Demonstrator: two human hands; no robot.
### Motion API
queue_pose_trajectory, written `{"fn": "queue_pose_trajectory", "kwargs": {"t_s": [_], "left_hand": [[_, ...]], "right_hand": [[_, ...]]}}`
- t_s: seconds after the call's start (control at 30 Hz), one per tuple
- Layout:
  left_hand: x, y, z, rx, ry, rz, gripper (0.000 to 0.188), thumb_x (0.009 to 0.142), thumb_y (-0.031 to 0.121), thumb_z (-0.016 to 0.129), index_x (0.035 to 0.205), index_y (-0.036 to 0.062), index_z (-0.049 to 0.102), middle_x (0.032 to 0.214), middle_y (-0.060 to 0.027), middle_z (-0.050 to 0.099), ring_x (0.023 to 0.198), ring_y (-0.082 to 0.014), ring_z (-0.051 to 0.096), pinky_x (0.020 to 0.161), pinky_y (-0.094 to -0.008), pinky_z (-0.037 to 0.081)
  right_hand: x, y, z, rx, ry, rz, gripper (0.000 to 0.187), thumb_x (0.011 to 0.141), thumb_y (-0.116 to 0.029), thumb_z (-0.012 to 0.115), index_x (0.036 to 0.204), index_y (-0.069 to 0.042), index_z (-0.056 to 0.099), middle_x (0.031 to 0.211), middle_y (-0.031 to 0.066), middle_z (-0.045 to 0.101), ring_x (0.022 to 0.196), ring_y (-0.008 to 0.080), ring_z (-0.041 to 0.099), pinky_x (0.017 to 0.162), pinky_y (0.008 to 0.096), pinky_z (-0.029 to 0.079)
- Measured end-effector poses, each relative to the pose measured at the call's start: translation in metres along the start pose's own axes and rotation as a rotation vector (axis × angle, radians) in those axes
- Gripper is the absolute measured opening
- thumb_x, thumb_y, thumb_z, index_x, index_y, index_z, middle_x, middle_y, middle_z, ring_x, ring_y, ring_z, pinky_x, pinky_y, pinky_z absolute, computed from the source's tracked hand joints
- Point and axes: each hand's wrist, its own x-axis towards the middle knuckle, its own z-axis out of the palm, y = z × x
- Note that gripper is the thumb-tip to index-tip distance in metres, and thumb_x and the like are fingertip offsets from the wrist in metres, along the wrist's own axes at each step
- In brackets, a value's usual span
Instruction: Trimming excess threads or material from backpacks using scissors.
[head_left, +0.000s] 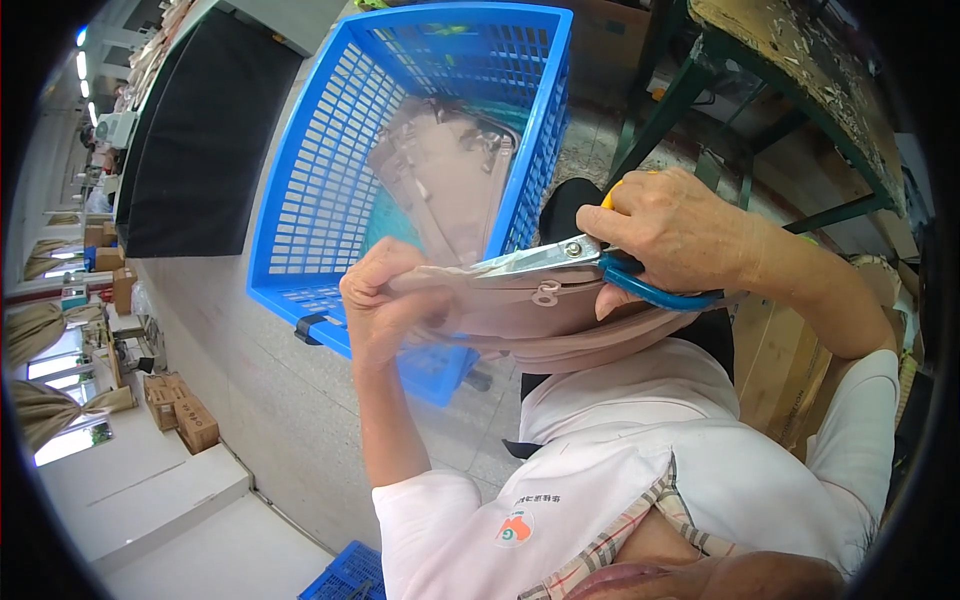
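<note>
Head view, one frame. The picture is rolled: floor and walls run diagonally.

Left hand (385,300): clamped on the near-left end of a flat beige-pink bag piece (520,315), thumb on top, fingers curled beneath. The piece has a small metal ring tab (545,293) near the middle of its upper edge.

Right hand (675,232): closed through the blue and yellow handles of a pair of scissors (560,255). Blades point left, toward the left hand. Whether the blades are slightly apart or fully together, I cannot tell; they look nearly closed.

Key relation: the long axis of the bag piece runs left to right between the two hands, and the scissor blades lie almost parallel to it, along its upper edge. Blade tips sit just above the piece, between the ring tab and the left thumb. The right hand is nearer the ring tab; the left hand anchors the far end. The hands are apart, joined only through the piece.

The work is held in the air above the lap, in front of the white shirt (640,450).

Behind the hands: blue plastic basket (330,190), tilted in view, holding more pieces of the same beige-pink colour (450,170). The basket lies beyond and to the left of the left hand, close by it.
</note>
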Motion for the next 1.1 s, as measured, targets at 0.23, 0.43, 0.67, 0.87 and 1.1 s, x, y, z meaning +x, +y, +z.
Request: {"fn": "queue_pose_trajectory", "kwargs": {"t_s": [0.23, 0.43, 0.67, 0.87, 1.1], "left_hand": [[-0.002, -0.001, -0.002, -0.020, -0.008, -0.008, 0.026, 0.046, -0.006, 0.066, 0.070, 0.0018, 0.063, 0.070, -0.0038, 0.056, 0.065, -0.0113, 0.051, 0.060, -0.0227, 0.039], [-0.002, 0.002, 0.002, -0.015, -0.015, -0.020, 0.026, 0.046, -0.007, 0.065, 0.071, 0.0019, 0.063, 0.070, -0.0032, 0.057, 0.065, -0.0110, 0.052, 0.059, -0.0227, 0.040], [0.000, 0.009, 0.002, 0.018, -0.100, -0.010, 0.027, 0.050, -0.006, 0.066, 0.076, 0.0005, 0.063, 0.075, -0.0035, 0.057, 0.069, -0.0117, 0.053, 0.063, -0.0229, 0.041], [-0.002, 0.009, -0.010, -0.073, -0.093, -0.043, 0.035, 0.054, -0.006, 0.070, 0.087, -0.0001, 0.061, 0.084, -0.0040, 0.057, 0.076, -0.0124, 0.055, 0.070, -0.0240, 0.041], [-0.005, 0.016, 0.001, -0.186, 0.037, -0.141, 0.040, 0.058, 0.007, 0.079, 0.091, 0.0002, 0.058, 0.079, -0.0043, 0.055, 0.071, -0.0097, 0.050, 0.061, -0.0188, 0.041]], "right_hand": [[0.002, 0.000, 0.001, -0.017, -0.009, -0.011, 0.054, 0.069, -0.056, 0.058, 0.074, -0.003, 0.053, 0.057, 0.0140, 0.054, 0.057, 0.0271, 0.059, 0.053, 0.0347, 0.048], [0.006, -0.003, 0.005, 0.011, 0.055, -0.030, 0.054, 0.068, -0.057, 0.059, 0.074, -0.003, 0.053, 0.059, 0.0131, 0.054, 0.060, 0.0268, 0.059, 0.053, 0.0347, 0.047], [0.003, -0.002, 0.012, 0.047, 0.057, -0.028, 0.054, 0.070, -0.056, 0.058, 0.078, -0.003, 0.054, 0.059, 0.0127, 0.054, 0.060, 0.0272, 0.058, 0.055, 0.0349, 0.048], [0.002, 0.000, 0.016, 0.070, 0.043, -0.022, 0.054, 0.069, -0.055, 0.060, 0.078, -0.002, 0.055, 0.058, 0.0126, 0.054, 0.058, 0.0262, 0.058, 0.053, 0.0343, 0.047], [0.001, -0.001, 0.017, 0.104, 0.051, -0.004, 0.052, 0.066, -0.053, 0.064, 0.073, -0.002, 0.055, 0.052, 0.0109, 0.052, 0.052, 0.0255, 0.057, 0.050, 0.0337, 0.046]]}}
